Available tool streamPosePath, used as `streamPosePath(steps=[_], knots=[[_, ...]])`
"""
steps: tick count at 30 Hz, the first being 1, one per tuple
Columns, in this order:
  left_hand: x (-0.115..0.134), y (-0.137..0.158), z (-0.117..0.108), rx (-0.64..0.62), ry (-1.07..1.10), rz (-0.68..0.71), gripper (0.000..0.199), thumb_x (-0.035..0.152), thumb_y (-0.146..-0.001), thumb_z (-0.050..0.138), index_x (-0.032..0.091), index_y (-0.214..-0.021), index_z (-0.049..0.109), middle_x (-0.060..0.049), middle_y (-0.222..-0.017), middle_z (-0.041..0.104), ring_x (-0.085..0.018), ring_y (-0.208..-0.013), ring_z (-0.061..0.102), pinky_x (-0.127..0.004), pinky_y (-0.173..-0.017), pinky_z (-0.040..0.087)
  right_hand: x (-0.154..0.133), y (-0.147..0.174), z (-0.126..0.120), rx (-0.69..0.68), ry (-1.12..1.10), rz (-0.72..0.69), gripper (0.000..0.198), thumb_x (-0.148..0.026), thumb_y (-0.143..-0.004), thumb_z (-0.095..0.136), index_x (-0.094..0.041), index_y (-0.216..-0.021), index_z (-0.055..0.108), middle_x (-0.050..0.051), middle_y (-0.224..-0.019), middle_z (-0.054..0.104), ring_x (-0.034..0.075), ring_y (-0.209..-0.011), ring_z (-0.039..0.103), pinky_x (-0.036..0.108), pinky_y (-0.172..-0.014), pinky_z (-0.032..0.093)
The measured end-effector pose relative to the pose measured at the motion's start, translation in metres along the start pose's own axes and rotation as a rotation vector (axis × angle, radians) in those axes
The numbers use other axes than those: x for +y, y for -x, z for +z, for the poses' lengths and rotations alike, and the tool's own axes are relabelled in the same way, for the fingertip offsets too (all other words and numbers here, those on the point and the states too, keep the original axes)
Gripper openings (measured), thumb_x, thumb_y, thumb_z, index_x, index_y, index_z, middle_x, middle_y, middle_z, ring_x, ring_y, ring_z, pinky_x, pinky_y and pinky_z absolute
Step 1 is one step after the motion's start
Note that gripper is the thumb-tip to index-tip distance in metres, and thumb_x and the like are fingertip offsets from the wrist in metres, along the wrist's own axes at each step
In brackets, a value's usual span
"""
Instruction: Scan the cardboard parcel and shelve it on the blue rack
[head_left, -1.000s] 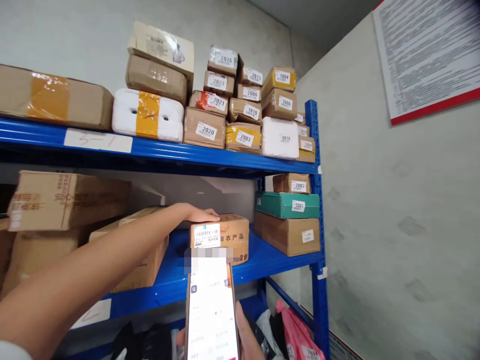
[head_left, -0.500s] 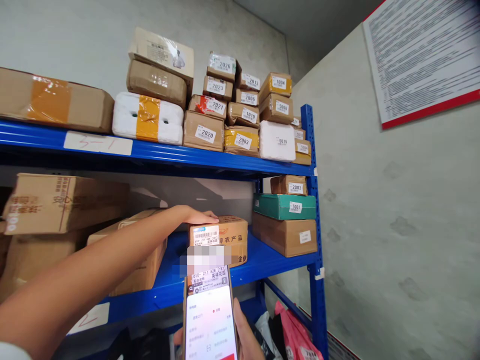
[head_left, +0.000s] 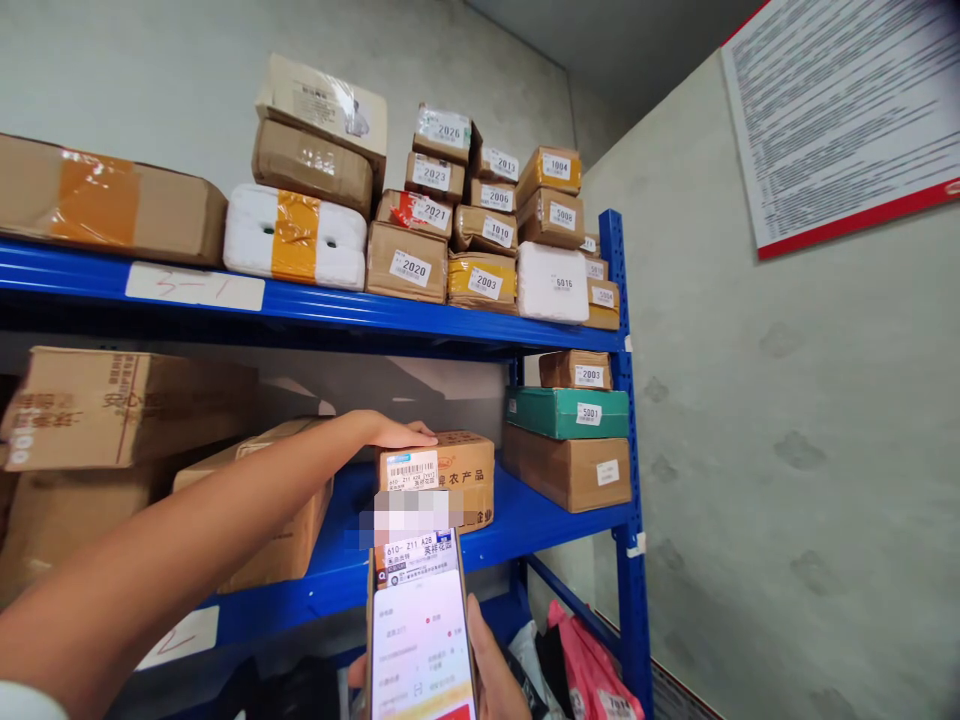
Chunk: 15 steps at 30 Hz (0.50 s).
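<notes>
My left hand lies on the top of a brown cardboard box, its fingers stretched out over the upper left edge. The box rests on the middle shelf and has Chinese print and a white shipping label on its front. Lower down, my right hand is closed around a smartphone, thumb side on the right and fingertips showing at the left. The phone is held in front of the box. Its screen has a camera picture of the label above a white form. A blurred patch covers part of label and phone.
Blue shelving carries stacked parcels with number labels on top. Right of the box, a green box sits between two brown ones. Larger cartons stand at the left. Below are bagged parcels, one pink. A wall rises at the right.
The phone screen has changed: more text now fills the form, and a yellowish band shows near its bottom. Both hands and the box have hardly moved.
</notes>
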<state>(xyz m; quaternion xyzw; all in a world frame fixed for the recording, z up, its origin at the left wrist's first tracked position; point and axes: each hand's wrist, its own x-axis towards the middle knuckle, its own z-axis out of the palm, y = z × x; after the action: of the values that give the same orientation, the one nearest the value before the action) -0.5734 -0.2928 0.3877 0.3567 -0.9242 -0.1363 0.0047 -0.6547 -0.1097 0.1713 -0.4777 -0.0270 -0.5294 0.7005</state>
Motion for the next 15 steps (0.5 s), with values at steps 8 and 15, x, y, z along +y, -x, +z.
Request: streamPosePath(steps=[8, 15], knots=[[0.004, -0.003, 0.002, 0.022, -0.001, -0.041, 0.071, 0.066, -0.089, 0.033, 0.017, -0.141, 0.036, -0.012, -0.152, 0.039, -0.024, -0.139, 0.038, -0.041, -0.115, 0.029, 0.000, 0.025, 0.012, 0.312, 0.094, -0.061, 0.073, -0.069, -0.078, 0.064, -0.020, -0.131, 0.056, 0.011, -0.101, 0.077, 0.033, -0.090, 0.073, 0.051, -0.091, 0.050], [0.021, 0.001, 0.000, 0.029, -0.104, -0.062, 0.109, 0.070, -0.045, 0.075, 0.017, -0.135, 0.040, -0.016, -0.128, 0.062, -0.034, -0.109, 0.062, -0.041, -0.091, 0.051, -0.005, 0.050, 0.021, 0.323, 0.171, -0.099, 0.097, -0.023, -0.059, 0.083, -0.022, -0.142, 0.032, 0.014, -0.120, 0.070, 0.031, -0.105, 0.068, 0.056, -0.103, 0.042]])
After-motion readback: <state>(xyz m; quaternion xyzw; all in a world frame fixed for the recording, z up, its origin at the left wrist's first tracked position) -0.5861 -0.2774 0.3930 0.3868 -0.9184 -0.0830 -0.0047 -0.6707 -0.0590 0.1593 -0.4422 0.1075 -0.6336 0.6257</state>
